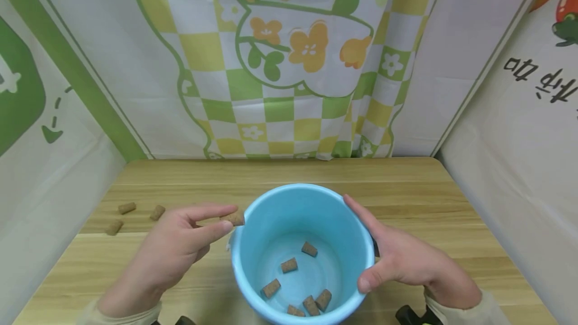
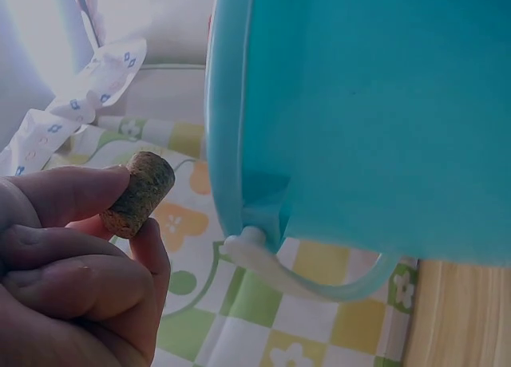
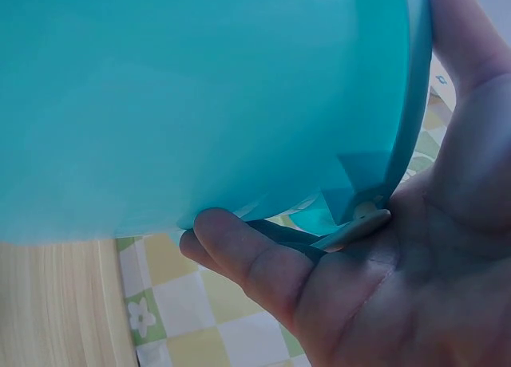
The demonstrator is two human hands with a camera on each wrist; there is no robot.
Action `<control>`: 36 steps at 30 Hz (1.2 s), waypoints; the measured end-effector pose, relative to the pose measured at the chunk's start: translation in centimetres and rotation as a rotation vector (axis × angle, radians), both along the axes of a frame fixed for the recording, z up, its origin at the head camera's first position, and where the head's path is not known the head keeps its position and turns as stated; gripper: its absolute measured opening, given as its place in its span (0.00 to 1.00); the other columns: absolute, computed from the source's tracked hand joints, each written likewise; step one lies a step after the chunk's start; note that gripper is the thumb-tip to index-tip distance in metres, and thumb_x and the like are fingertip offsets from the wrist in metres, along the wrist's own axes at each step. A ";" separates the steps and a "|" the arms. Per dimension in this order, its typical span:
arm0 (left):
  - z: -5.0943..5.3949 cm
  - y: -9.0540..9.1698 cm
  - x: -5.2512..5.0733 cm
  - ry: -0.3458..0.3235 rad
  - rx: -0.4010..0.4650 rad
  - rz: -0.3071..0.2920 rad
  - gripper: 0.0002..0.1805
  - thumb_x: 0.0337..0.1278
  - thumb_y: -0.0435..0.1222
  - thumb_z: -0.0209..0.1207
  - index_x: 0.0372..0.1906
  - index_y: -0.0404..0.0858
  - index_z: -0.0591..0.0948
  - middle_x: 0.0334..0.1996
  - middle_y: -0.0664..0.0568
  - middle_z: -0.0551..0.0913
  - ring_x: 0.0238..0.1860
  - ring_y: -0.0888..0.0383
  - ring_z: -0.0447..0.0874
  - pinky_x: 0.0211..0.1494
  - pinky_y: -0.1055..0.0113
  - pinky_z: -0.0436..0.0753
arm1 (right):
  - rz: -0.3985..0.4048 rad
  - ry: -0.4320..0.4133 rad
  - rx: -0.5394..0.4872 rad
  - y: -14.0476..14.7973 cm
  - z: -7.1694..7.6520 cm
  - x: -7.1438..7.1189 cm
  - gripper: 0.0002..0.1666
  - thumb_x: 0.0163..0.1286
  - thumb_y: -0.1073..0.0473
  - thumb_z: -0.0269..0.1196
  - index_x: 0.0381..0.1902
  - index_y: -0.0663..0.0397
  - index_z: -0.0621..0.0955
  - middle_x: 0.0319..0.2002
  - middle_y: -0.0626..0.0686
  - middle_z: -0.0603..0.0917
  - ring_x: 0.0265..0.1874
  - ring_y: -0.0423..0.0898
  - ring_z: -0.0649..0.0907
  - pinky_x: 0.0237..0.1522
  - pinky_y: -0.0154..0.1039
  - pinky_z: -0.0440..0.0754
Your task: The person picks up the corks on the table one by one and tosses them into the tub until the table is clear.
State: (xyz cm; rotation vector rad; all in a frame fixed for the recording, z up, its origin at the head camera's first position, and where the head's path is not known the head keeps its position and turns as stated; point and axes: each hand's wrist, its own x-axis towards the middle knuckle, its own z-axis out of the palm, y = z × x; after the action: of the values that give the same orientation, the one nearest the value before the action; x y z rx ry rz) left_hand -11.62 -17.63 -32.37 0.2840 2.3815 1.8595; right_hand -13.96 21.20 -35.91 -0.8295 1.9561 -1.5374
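Note:
A blue bucket [image 1: 301,189] stands on the table, with several corks, one of them a cork [image 1: 309,249], lying on its bottom. The left hand [image 1: 169,250] pinches a cork [image 1: 233,217] between thumb and fingers at the bucket's left rim. In the left wrist view that cork [image 2: 139,193] is held just outside the bucket wall [image 2: 383,128]. The right hand [image 1: 406,257] holds the bucket's right side, its thumb on the rim. Fingers [image 3: 255,259] of it lie against the outer wall by the handle joint in the right wrist view.
Three loose corks, among them a cork [image 1: 127,208], lie on the left part of the wooden table [image 1: 406,184]. A patterned cloth [image 1: 289,114] hangs behind the table's back edge, and pale cloth walls rise at both sides.

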 end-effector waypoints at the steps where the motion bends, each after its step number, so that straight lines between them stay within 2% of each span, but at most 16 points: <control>1: 0.0 0.2 0.0 0.006 0.004 -0.006 0.19 0.62 0.37 0.67 0.56 0.35 0.84 0.14 0.56 0.65 0.13 0.62 0.54 0.16 0.70 0.62 | 0.000 -0.010 -0.002 0.0 0.0 0.0 0.76 0.56 0.57 0.78 0.80 0.31 0.34 0.71 0.67 0.61 0.59 0.65 0.75 0.54 0.49 0.78; 2: -0.1 0.3 0.0 0.008 0.006 -0.008 0.19 0.61 0.37 0.67 0.56 0.35 0.84 0.16 0.56 0.67 0.13 0.62 0.54 0.16 0.70 0.61 | 0.002 -0.018 -0.006 0.0 0.0 0.0 0.76 0.56 0.58 0.78 0.80 0.30 0.34 0.71 0.67 0.61 0.59 0.66 0.75 0.54 0.49 0.78; 6: -0.1 0.8 0.0 0.015 -0.001 -0.014 0.19 0.61 0.37 0.68 0.55 0.35 0.85 0.13 0.56 0.63 0.13 0.63 0.54 0.16 0.70 0.60 | 0.008 -0.052 -0.022 0.0 0.0 0.1 0.76 0.56 0.60 0.78 0.79 0.28 0.34 0.72 0.65 0.59 0.60 0.66 0.74 0.55 0.50 0.78; 8: -0.1 0.9 -0.1 0.013 -0.003 -0.019 0.19 0.61 0.38 0.68 0.55 0.35 0.85 0.12 0.57 0.60 0.13 0.63 0.53 0.16 0.71 0.59 | 0.007 -0.047 -0.022 0.0 0.1 0.1 0.76 0.56 0.61 0.78 0.79 0.29 0.34 0.72 0.65 0.59 0.60 0.66 0.74 0.55 0.50 0.78; 9: -0.1 1.0 -0.1 0.013 -0.003 -0.023 0.19 0.61 0.38 0.68 0.55 0.35 0.85 0.12 0.57 0.63 0.13 0.62 0.52 0.16 0.71 0.58 | 0.004 -0.044 -0.020 0.0 0.1 0.1 0.76 0.56 0.61 0.78 0.79 0.29 0.34 0.72 0.65 0.59 0.60 0.66 0.74 0.55 0.50 0.78; 14: 0.0 1.1 -0.1 -0.014 -0.007 -0.022 0.19 0.60 0.39 0.68 0.55 0.36 0.85 0.13 0.58 0.64 0.14 0.62 0.52 0.17 0.71 0.58 | -0.006 -0.031 -0.005 0.0 0.2 0.2 0.77 0.55 0.62 0.78 0.80 0.30 0.34 0.72 0.64 0.60 0.59 0.65 0.75 0.54 0.49 0.78; 15: 0.0 1.1 -0.1 -0.017 -0.012 -0.019 0.20 0.60 0.39 0.68 0.55 0.36 0.85 0.12 0.57 0.62 0.14 0.62 0.52 0.17 0.71 0.58 | -0.005 -0.030 -0.007 0.0 0.1 0.1 0.77 0.55 0.62 0.78 0.80 0.30 0.34 0.72 0.65 0.60 0.59 0.66 0.75 0.54 0.49 0.78; 16: 0.1 1.1 -0.1 -0.024 -0.017 -0.013 0.20 0.60 0.40 0.69 0.55 0.37 0.86 0.11 0.57 0.57 0.14 0.62 0.52 0.17 0.71 0.58 | -0.004 -0.028 -0.008 0.1 0.1 0.1 0.77 0.55 0.62 0.78 0.80 0.30 0.34 0.72 0.65 0.60 0.59 0.66 0.75 0.54 0.49 0.78; 30: 0.1 1.5 -0.3 -0.015 0.001 -0.027 0.20 0.60 0.40 0.68 0.55 0.36 0.86 0.11 0.57 0.55 0.15 0.63 0.51 0.18 0.71 0.57 | 0.010 -0.026 -0.030 0.0 -0.2 0.0 0.77 0.55 0.62 0.78 0.80 0.29 0.34 0.72 0.66 0.60 0.60 0.67 0.74 0.54 0.51 0.78; 33: 0.2 1.6 -0.4 -0.013 0.009 -0.043 0.20 0.60 0.39 0.68 0.55 0.36 0.85 0.12 0.57 0.59 0.15 0.63 0.52 0.18 0.71 0.57 | 0.009 -0.037 -0.034 0.0 -0.2 0.0 0.76 0.55 0.62 0.78 0.80 0.29 0.34 0.72 0.66 0.59 0.60 0.67 0.74 0.54 0.51 0.78; 36: 0.2 1.6 -0.4 -0.007 0.030 -0.071 0.22 0.60 0.38 0.69 0.58 0.36 0.84 0.23 0.52 0.78 0.14 0.63 0.53 0.18 0.71 0.59 | 0.008 -0.042 -0.032 0.0 -0.1 0.1 0.76 0.56 0.62 0.78 0.80 0.29 0.34 0.72 0.66 0.59 0.60 0.67 0.73 0.54 0.51 0.78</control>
State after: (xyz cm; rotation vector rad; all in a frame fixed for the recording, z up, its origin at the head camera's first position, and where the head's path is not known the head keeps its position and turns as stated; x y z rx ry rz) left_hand -12.05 -16.08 -32.22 0.3601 2.3094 1.8627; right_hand -13.90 21.16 -36.00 -0.8109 1.9011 -1.5731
